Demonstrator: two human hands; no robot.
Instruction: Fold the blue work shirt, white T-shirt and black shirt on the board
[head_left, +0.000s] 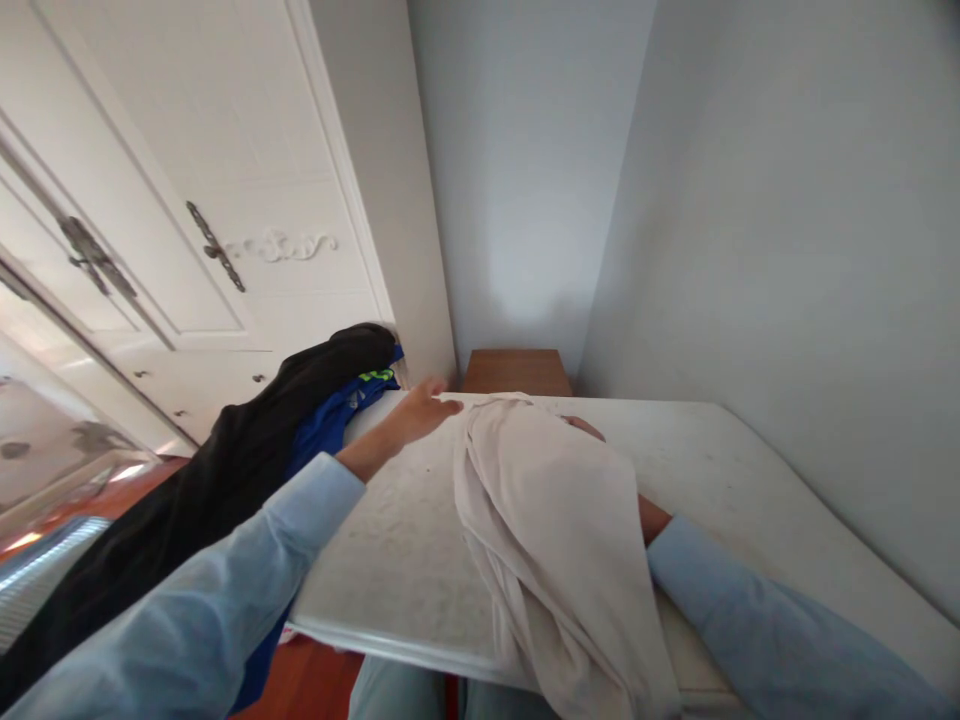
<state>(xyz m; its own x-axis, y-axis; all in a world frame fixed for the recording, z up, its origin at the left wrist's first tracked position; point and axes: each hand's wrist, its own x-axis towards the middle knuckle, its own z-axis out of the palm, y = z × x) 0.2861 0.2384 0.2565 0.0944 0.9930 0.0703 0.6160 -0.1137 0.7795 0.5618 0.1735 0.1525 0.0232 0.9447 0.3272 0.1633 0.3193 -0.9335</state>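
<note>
A pale beige cloth (555,490), perhaps a garment, lies in loose folds on the white tabletop (405,540) and hangs over its near edge. My left hand (421,410) hovers just left of the cloth's far end, fingers stretched out and holding nothing. Most of my right hand (585,428) is covered by the cloth; only part of the fingers shows at its far right edge, with the wrist emerging lower down. Whether those fingers grip the fabric is hidden.
Left of the table, dark clothing (247,450) lies heaped over a blue garment (330,420) with green marks. A white wardrobe (300,160) stands behind it. Beyond the table's far edge is a brown wooden surface (517,370). Grey walls (787,230) close off the back and right.
</note>
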